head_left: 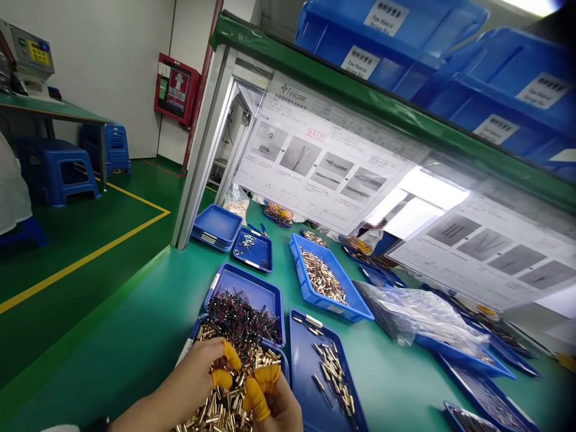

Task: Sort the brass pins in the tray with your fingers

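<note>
My left hand and my right hand work close together, with yellow cots on their fingertips. Both are closed in a pinch; whatever lies between the fingertips is too small to make out. Beneath them is a heap of brass-coloured metal tubes in a blue tray. Just beyond, black and red wires are piled partly over the tubes and partly in a second blue tray. To the right of my hands, loose brass tubes, some with thin leads, lie in another blue tray.
A blue bin of brass parts stands further back, left of a plastic bag. Stacked trays sit by the metal post. Instruction sheets hang from the shelf. Other people's gloved hands show across the table.
</note>
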`<state>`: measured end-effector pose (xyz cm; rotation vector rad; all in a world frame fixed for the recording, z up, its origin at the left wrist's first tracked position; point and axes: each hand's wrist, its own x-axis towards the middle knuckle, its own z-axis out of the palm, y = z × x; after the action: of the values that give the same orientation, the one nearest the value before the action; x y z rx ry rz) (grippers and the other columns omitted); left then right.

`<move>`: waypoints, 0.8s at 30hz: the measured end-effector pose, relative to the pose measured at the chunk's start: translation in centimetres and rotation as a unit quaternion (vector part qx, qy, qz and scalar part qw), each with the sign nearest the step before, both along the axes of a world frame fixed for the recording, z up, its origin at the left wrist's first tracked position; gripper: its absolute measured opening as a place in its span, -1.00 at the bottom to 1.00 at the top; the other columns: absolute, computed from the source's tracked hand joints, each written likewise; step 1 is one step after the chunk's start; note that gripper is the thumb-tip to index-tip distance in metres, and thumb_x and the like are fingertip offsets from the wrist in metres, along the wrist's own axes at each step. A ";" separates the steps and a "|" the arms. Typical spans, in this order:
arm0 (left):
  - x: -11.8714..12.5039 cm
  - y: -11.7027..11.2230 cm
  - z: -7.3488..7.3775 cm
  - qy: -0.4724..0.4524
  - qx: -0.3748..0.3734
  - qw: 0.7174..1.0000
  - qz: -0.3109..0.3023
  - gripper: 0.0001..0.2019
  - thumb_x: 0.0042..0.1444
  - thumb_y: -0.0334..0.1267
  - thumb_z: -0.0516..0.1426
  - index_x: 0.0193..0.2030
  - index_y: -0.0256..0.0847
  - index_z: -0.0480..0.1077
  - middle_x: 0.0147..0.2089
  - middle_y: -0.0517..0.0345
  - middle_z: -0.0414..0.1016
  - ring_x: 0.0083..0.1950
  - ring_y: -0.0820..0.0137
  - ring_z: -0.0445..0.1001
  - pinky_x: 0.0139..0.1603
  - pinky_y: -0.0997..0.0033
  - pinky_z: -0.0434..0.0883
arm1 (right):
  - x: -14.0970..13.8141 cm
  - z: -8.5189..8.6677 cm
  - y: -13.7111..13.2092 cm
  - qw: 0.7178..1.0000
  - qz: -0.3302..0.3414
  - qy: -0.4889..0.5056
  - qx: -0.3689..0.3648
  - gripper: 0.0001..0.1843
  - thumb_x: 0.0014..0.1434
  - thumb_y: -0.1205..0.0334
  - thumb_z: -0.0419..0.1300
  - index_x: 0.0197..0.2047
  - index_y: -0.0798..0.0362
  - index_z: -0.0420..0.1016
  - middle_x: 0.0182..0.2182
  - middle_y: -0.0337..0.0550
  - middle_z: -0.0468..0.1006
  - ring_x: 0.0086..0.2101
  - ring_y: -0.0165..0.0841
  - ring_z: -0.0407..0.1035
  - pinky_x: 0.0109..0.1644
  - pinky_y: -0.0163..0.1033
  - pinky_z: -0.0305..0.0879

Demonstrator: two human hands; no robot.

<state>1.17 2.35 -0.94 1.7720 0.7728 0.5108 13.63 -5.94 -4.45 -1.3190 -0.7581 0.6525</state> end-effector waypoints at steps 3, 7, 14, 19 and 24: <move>-0.2 -0.2 0.4 -0.051 -0.011 0.999 0.016 -0.66 -0.22 -0.60 -0.09 -0.37 -0.19 0.37 -0.24 0.17 0.40 -0.14 0.35 0.36 -0.14 0.45 0.28 | -0.2 0.2 -0.1 0.998 0.005 -0.056 -0.022 -0.68 -0.06 -0.04 0.25 -0.46 0.07 0.46 -0.73 -0.36 0.33 -0.71 -0.50 0.16 -0.64 -0.45 0.09; -0.1 -0.4 0.4 -0.094 -0.059 0.993 0.052 -0.83 -0.07 -0.44 0.00 -0.31 -0.17 0.32 -0.24 0.16 0.38 -0.12 0.31 0.38 -0.05 0.36 0.28 | -0.3 0.7 -0.4 0.988 0.017 -0.145 -0.050 -0.72 0.01 0.01 0.16 -0.50 0.07 0.45 -0.72 -0.34 0.31 -0.71 -0.47 0.17 -0.64 -0.43 0.09; 0.1 -0.2 0.1 -0.082 -0.073 0.992 0.064 -0.87 -0.10 -0.42 0.09 -0.35 -0.18 0.34 -0.33 0.21 0.38 -0.24 0.34 0.40 -0.21 0.42 0.32 | 0.4 0.8 -0.7 0.960 0.067 -0.262 -0.075 -0.82 0.05 0.19 0.11 -0.42 0.07 0.50 -0.66 -0.25 0.43 -0.65 -0.41 0.25 -0.58 -0.41 0.16; -0.1 -0.2 0.5 -0.097 0.018 0.995 0.036 -0.92 -0.03 -0.42 0.11 -0.42 -0.20 0.41 -0.32 0.18 0.41 -0.25 0.35 0.38 -0.24 0.44 0.30 | 0.1 0.6 -0.8 0.959 0.025 -0.275 -0.066 -0.75 0.05 0.15 0.07 -0.38 0.09 0.52 -0.65 -0.23 0.46 -0.65 -0.40 0.25 -0.60 -0.39 0.15; -0.1 -0.3 0.8 -0.107 0.032 0.994 0.022 -0.88 -0.02 -0.46 0.11 -0.39 -0.18 0.45 -0.29 0.19 0.41 -0.20 0.35 0.38 -0.20 0.46 0.29 | -0.1 0.8 -0.8 0.956 0.021 -0.282 -0.077 -0.75 0.03 0.14 0.06 -0.52 0.09 0.46 -0.71 -0.31 0.30 -0.68 -0.45 0.12 -0.63 -0.38 0.03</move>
<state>1.08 2.09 -0.13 1.7281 0.6527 0.7490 13.57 -6.71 -3.68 -1.6631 -1.2156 0.3677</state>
